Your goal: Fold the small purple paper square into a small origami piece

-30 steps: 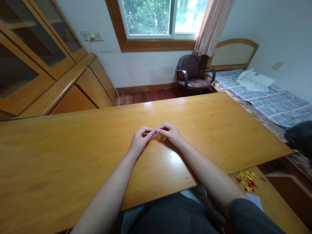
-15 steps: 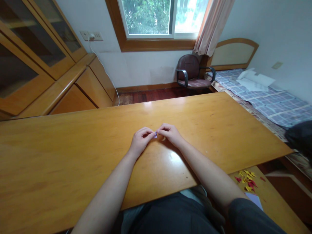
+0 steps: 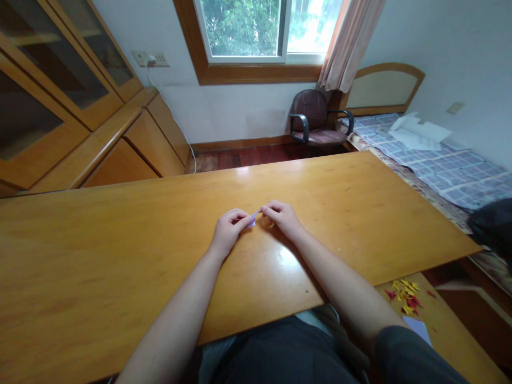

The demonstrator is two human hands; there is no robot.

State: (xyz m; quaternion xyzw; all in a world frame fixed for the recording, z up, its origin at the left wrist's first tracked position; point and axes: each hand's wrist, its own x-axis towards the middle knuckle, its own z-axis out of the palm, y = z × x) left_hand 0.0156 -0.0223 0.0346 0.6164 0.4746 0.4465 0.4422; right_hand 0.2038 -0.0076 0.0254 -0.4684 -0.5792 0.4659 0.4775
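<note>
Both hands are resting on the desk [image 3: 120, 256], fingertips nearly meeting. The left hand [image 3: 227, 232] is curling in, with thumb and forefinger pinching the near end of a small lilac paper [image 3: 252, 219]. The right hand [image 3: 282, 216] is curling in too, its fingertips closing on the paper's far tip. The paper is sitting right between the two hands, just above the wood. Its long axis is slanting from the left thumb up and away toward the right fingertips, the narrow end pointing at the right hand. It is too small to show any print.

Well off the right elbow, on a lower surface, red and yellow scraps [image 3: 406, 298] are lying in a loose heap. A pale sheet [image 3: 416, 327] is poking out just nearer than them, beside the right sleeve. Far beyond the right hand, past the desk's far edge, a chair [image 3: 316, 120] is standing.
</note>
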